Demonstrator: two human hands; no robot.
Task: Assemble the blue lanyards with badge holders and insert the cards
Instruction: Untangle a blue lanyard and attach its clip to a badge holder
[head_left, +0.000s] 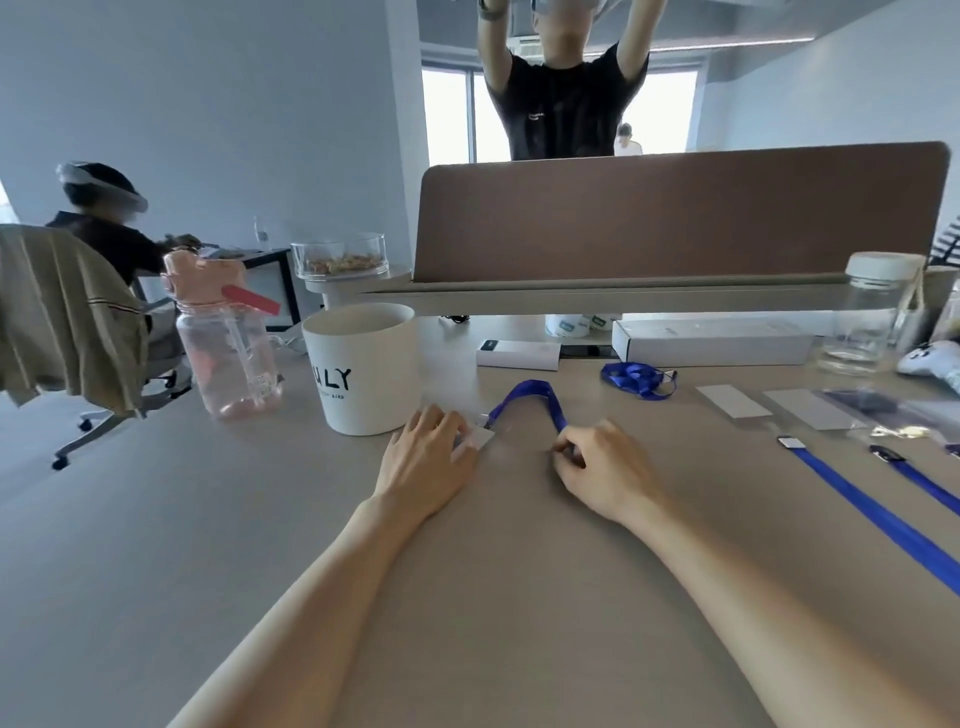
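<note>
blue ribbon lanyard (530, 397) arches between 2 hands (428, 457) (602, 467) on matte table (493, 597).

Two bare forearms, no sleeves, left hand (426, 457), right hand (602, 467), no jewellery

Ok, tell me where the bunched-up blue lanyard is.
The bunched-up blue lanyard lies at the far right-centre of the table, just in front of the long white box, beyond the right hand.
</note>
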